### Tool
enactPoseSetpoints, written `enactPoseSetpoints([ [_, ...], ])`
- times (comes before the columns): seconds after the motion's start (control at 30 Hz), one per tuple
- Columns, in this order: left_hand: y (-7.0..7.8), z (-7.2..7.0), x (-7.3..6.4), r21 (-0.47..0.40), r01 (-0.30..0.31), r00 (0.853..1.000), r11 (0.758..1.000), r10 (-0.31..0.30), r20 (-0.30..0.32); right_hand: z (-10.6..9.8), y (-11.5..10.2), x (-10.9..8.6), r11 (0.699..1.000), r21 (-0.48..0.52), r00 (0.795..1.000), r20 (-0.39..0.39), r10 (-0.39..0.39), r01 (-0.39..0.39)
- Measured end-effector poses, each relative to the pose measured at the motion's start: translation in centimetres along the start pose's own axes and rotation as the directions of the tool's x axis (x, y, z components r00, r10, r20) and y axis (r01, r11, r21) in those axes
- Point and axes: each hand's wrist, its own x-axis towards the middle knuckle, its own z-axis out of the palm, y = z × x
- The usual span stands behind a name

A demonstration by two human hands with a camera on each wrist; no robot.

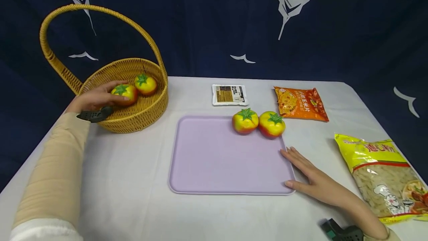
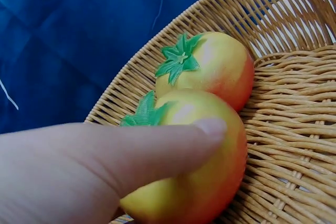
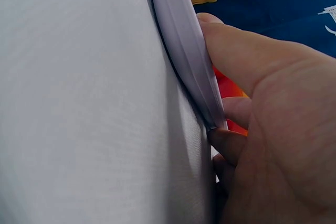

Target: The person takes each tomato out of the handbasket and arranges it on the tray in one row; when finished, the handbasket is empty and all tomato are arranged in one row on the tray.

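Note:
Inside the wicker basket (image 1: 140, 116), my left hand (image 1: 95, 97) grips a red-and-yellow tomato (image 1: 126, 93) with a green leafy top. The thumb (image 2: 173, 145) lies across its side in the left wrist view; the other fingers are mostly hidden behind it. A second tomato (image 1: 145, 84) sits against it in the basket. My right hand (image 1: 314, 179), fingers extended, touches the right edge of the lilac tray (image 1: 214, 159). Two more tomatoes, a left one (image 1: 245, 121) and a right one (image 1: 271, 124), rest side by side at the tray's far right corner.
Behind the tray lies a small white packet (image 1: 229, 95), with an orange snack bag (image 1: 302, 104) to its right. A large yellow-and-clear bag (image 1: 388, 177) of pale flat pieces lies beyond my right hand. The basket's tall handle (image 1: 110, 11) arches upward before the dark blue curtain (image 1: 207, 21).

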Motion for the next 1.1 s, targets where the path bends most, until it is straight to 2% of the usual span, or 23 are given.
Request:
enactPoseSetpoints([
  [0.17,0.1,0.0,0.4,0.069,0.012,1.0,0.998,-0.014,0.028,0.0,0.1,-0.2,0.999,0.015,1.0,0.008,0.028,-0.028],
  [0.27,0.2,0.0,0.4,0.086,0.023,1.0,0.996,-0.024,0.018,0.0,0.1,-0.2,1.0,0.016,1.0,0.006,0.025,-0.026],
  [0.33,0.4,0.0,0.1,0.069,0.019,1.0,0.997,-0.018,-0.016,0.0,0.1,-0.1,1.0,0.012,1.0,0.001,0.017,-0.017],
  [0.43,1.0,0.1,-0.7,0.036,-0.018,0.995,0.999,0.021,-0.098,0.0,0.1,0.0,1.0,0.002,1.0,-0.005,0.007,-0.007],
  [0.57,2.4,1.0,-2.3,0.014,-0.103,0.972,0.995,0.104,-0.213,0.1,0.1,0.1,1.0,0.004,1.0,0.005,0.023,-0.023],
  [0.67,3.8,2.8,-3.5,-0.012,-0.196,0.942,0.981,0.185,-0.28,0.0,0.1,0.0,1.0,0.006,1.0,0.011,0.029,-0.03],
  [0.7,4.4,3.6,-3.9,-0.045,-0.231,0.933,0.972,0.208,-0.292,-0.1,0.1,0.0,1.0,0.002,1.0,0.009,0.027,-0.027],
  [0.83,7.0,6.7,-4.9,-0.068,-0.342,0.904,0.937,0.308,-0.296,-0.2,0.1,0.3,1.0,-0.005,1.0,0.007,0.018,-0.018],
  [0.97,8.9,10.0,-4.6,-0.042,-0.378,0.903,0.925,0.358,-0.236,-0.1,0.0,0.6,1.0,0.0,1.0,0.01,0.008,-0.008],
  [1.07,9.3,12.7,-3.1,-0.042,-0.386,0.913,0.922,0.375,-0.163,0.0,0.1,0.3,1.0,-0.001,1.0,0.01,0.013,-0.013],
  [1.1,9.3,13.6,-2.3,-0.037,-0.396,0.912,0.918,0.388,-0.137,0.0,0.1,0.2,1.0,-0.001,1.0,0.011,0.019,-0.019],
])
